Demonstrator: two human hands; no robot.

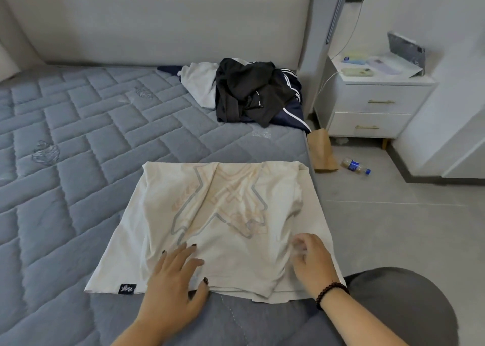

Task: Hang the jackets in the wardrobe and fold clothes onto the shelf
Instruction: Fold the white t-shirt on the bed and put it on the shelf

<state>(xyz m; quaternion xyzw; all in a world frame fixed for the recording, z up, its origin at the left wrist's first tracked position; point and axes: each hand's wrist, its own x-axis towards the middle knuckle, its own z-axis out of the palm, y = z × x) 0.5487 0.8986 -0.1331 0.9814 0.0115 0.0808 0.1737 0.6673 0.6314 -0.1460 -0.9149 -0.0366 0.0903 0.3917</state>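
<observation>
Right hand (312,263) fingertips blurred, on shirt (223,227)

The shirt (223,227) is cream with a faded orange and grey print and a small black label (127,288) at its near left corner. The mattress (78,141) is blue-grey, quilted in rectangles. Near its far right corner lie a black jacket (249,91), a navy white-striped garment (294,109) and a white one (199,83).

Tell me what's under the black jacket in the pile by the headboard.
Under the black jacket a navy garment with white stripes shows, and a white garment beside it. Anything deeper in the pile is covered.
</observation>
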